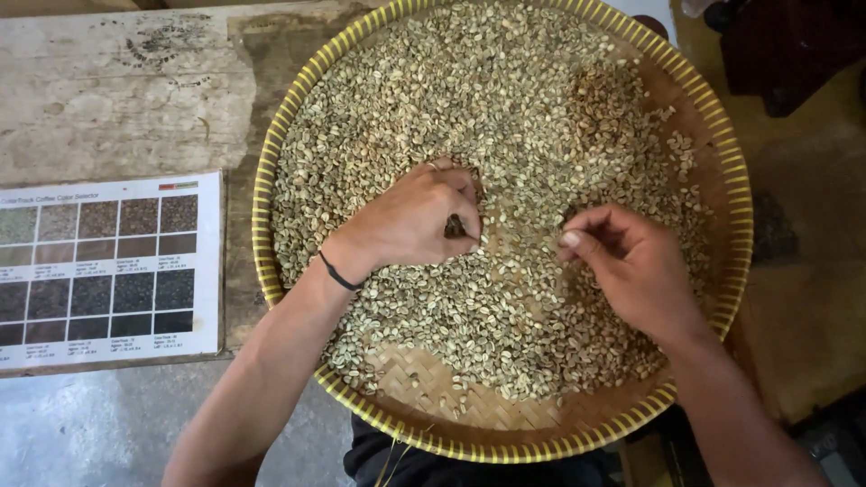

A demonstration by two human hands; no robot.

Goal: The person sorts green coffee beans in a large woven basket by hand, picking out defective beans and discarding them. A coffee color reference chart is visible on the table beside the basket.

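Note:
A large round woven tray (505,419) with a yellow rim holds a thick layer of pale green unroasted beans (505,99). My left hand (410,221), with a dark band at the wrist, rests on the beans near the tray's middle, its fingers curled around a few dark beans (454,227). To its right, my right hand (631,261) lies on the beans with thumb and fingertips pinched together; whether they hold a bean I cannot tell.
A worn wooden tabletop (117,90) carries the tray. A printed chart of colour swatches (99,266) lies at the left, near the table's front edge. Grey floor (81,433) shows below left, brownish ground (803,298) at the right.

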